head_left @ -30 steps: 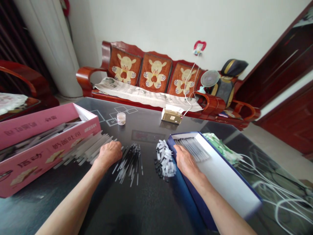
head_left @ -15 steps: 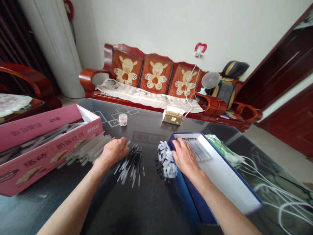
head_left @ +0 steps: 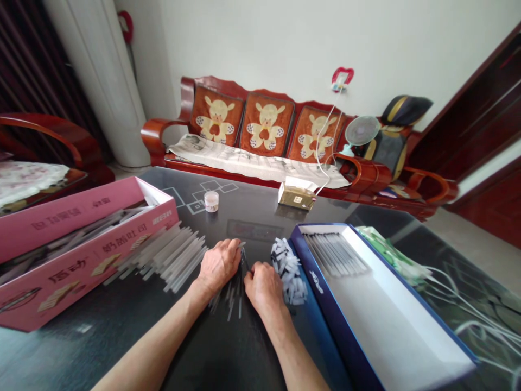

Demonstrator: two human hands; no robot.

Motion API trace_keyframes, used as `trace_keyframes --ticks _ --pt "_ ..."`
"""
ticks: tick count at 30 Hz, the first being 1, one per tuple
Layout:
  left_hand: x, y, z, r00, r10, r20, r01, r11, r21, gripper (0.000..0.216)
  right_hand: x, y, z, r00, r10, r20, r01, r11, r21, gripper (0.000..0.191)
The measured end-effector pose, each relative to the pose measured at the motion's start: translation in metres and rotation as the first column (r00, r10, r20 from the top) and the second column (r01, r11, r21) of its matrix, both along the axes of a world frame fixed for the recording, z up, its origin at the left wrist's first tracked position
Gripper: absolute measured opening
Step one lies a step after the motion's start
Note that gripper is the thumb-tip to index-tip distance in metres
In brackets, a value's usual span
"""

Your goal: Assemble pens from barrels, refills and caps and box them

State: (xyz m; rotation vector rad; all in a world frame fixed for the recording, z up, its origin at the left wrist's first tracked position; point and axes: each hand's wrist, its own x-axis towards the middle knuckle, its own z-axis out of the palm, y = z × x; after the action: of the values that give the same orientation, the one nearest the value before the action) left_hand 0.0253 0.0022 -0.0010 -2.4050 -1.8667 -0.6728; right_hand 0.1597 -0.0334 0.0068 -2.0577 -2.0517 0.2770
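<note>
My left hand (head_left: pixel 220 264) is closed over the far end of a pile of thin pen refills (head_left: pixel 231 302), with the pale tip of a pen barrel (head_left: pixel 242 244) poking out past its fingers. Close beside it, my right hand (head_left: pixel 265 285) pinches a dark, slim pen refill at the pile's right side. The two hands cover most of the pile. Left of them lies a heap of frosted empty pen barrels (head_left: pixel 179 258). Small whitish pen caps (head_left: pixel 290 271) are heaped to the right. In the blue box (head_left: pixel 325 309), a row of pens (head_left: pixel 337 254) lies at the far end.
A pink carton (head_left: pixel 101 239) full of barrels stands at the left. Farther back on the dark table (head_left: pixel 211 347) are a small round jar (head_left: pixel 211 201) and a tissue pack (head_left: pixel 298 195). A green-white packet (head_left: pixel 393 255) and white cables (head_left: pixel 451 293) lie right of the box.
My right hand has left the blue box and come left to the refills. My left hand has moved right, over the refill pile. The view has shifted slightly.
</note>
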Motion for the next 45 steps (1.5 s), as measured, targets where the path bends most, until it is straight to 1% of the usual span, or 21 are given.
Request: trace_keyframes --ticks 4,8,11,13,14,16,19,22,25,28,30,34,36,38,39,40,41,42,43,44,45 --pt "0.000 0.001 -0.004 1.000 -0.022 0.001 0.022 1.000 -0.010 0.026 -0.004 0.003 0.003 0.999 -0.051 0.004 0.051 0.999 -0.015 0.019" --pt "-0.001 0.003 -0.003 1.000 -0.007 0.015 0.007 1.000 -0.016 0.030 -0.004 0.005 -0.001 1.000 -0.029 0.000 0.029 1.000 0.006 0.018" --pt "-0.003 0.006 -0.004 0.999 0.001 0.049 -0.002 1.000 0.015 0.033 0.000 0.008 -0.007 0.998 -0.022 -0.052 0.027 0.994 0.102 0.017" --pt "-0.004 0.008 -0.006 0.997 0.015 0.078 -0.019 0.999 0.048 0.035 0.003 0.012 -0.012 0.986 -0.011 -0.168 0.045 0.979 0.198 0.016" --pt "-0.005 0.009 -0.006 0.996 0.020 0.087 -0.026 0.998 0.061 0.036 0.005 0.014 -0.015 0.965 0.008 -0.262 0.059 0.967 0.247 0.016" --pt "-0.006 0.010 -0.008 0.996 0.024 0.090 -0.031 0.997 0.074 0.038 0.007 0.018 -0.020 0.864 0.074 -0.499 0.101 0.944 0.314 0.015" --pt "-0.007 0.012 -0.010 0.996 0.012 0.083 -0.020 0.996 0.085 0.039 0.008 0.023 -0.027 0.608 0.174 -0.775 0.139 0.938 0.319 0.020" --pt "-0.006 0.012 -0.010 0.996 0.003 0.091 -0.012 0.995 0.095 0.038 0.009 0.025 -0.030 0.405 0.214 -0.889 0.101 0.956 0.276 0.027" --pt "-0.006 0.012 -0.010 0.995 0.003 0.101 -0.012 0.996 0.091 0.036 0.009 0.026 -0.032 0.276 0.200 -0.940 0.102 0.966 0.235 0.033" --pt "-0.007 0.013 -0.012 0.992 -0.017 0.127 0.001 0.993 0.121 0.034 0.007 0.028 -0.032 0.227 0.176 -0.958 0.184 0.958 0.220 0.036" --pt "-0.008 0.014 -0.013 0.985 -0.050 0.164 0.018 0.981 0.194 0.034 0.007 0.028 -0.030 0.212 0.166 -0.963 0.257 0.941 0.218 0.035" --pt "-0.013 0.015 -0.011 0.950 -0.180 0.255 0.065 0.913 0.402 0.031 0.005 0.029 -0.023 0.227 0.200 -0.953 0.370 0.887 0.275 0.032" --pt "-0.015 0.015 -0.006 0.913 -0.237 0.333 0.056 0.880 0.472 0.027 0.005 0.029 -0.021 0.249 0.223 -0.942 0.405 0.860 0.311 0.031" --pt "-0.017 0.017 0.001 0.834 -0.246 0.495 -0.016 0.885 0.465 0.023 0.005 0.030 -0.022 0.265 0.231 -0.936 0.421 0.846 0.327 0.030" --pt "-0.018 0.018 0.005 0.753 -0.228 0.618 -0.067 0.907 0.417 0.021 0.005 0.030 -0.023 0.270 0.231 -0.935 0.421 0.845 0.330 0.029" --pt "-0.018 0.020 0.009 0.626 -0.197 0.755 -0.115 0.934 0.339 0.021 0.005 0.030 -0.024 0.272 0.233 -0.934 0.418 0.845 0.332 0.028" --pt "-0.018 0.022 0.013 0.448 -0.150 0.881 -0.134 0.963 0.232 0.021 0.004 0.031 -0.026 0.270 0.236 -0.934 0.410 0.849 0.333 0.027" --pt "-0.017 0.024 0.015 0.226 -0.093 0.970 -0.110 0.987 0.120 0.021 0.004 0.031 -0.027 0.264 0.242 -0.934 0.395 0.856 0.333 0.026" --pt "-0.016 0.026 0.017 0.007 -0.022 1.000 -0.044 0.999 0.022 0.021 0.003 0.030 -0.028 0.257 0.249 -0.934 0.373 0.866 0.334 0.025" --pt "-0.014 0.028 0.018 -0.176 0.054 0.983 0.043 0.998 -0.047 0.022 0.001 0.030 -0.029 0.254 0.258 -0.932 0.344 0.877 0.336 0.024" --pt "-0.012 0.029 0.017 -0.311 0.124 0.942 0.126 0.988 -0.088 0.022 0.000 0.029 -0.030 0.256 0.266 -0.929 0.309 0.888 0.340 0.022"
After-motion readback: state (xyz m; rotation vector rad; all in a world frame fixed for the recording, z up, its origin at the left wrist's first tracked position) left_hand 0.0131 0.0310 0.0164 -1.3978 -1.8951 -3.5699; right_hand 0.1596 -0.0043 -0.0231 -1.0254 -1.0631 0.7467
